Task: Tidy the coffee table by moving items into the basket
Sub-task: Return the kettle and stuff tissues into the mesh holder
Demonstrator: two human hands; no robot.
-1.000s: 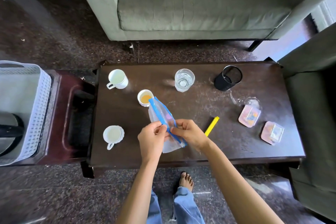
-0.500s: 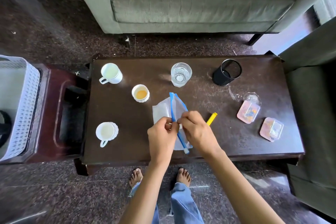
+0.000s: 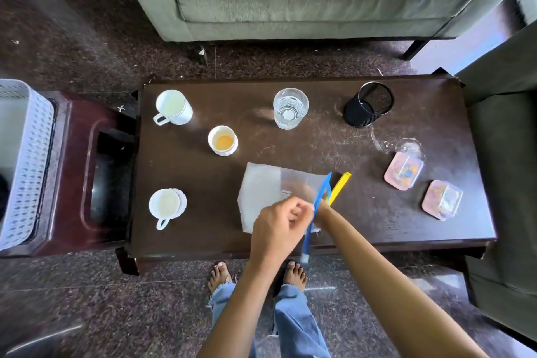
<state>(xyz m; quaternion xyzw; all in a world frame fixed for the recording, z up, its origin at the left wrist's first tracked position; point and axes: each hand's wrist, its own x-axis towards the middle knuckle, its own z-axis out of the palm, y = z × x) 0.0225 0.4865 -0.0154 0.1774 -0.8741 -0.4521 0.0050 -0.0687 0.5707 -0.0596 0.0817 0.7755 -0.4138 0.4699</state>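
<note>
A translucent zip bag (image 3: pixel 267 186) with a blue rim (image 3: pixel 319 197) lies near the front edge of the dark coffee table (image 3: pixel 348 227), its mouth facing right. My left hand (image 3: pixel 279 227) pinches the blue rim and holds the mouth apart. My right hand (image 3: pixel 302 192) is pushed inside the bag, seen only as a blur through the plastic, so its fingers cannot be made out. A yellow stick (image 3: pixel 340 187) lies on the table just right of the bag's mouth. The white perforated basket (image 3: pixel 32 154) stands at the far left on a dark red stool.
On the table are a white mug (image 3: pixel 174 107), a small cup with orange liquid (image 3: pixel 223 141), a white cup (image 3: pixel 167 205), a water glass (image 3: pixel 290 107), a black mesh holder (image 3: pixel 369 104) and two pink packs (image 3: pixel 404 170) (image 3: pixel 441 199). Sofas stand behind and at the right.
The bag has swung from standing on edge to lying flat with its mouth to the right. My right hand has gone into the mouth while my left keeps hold of the rim.
</note>
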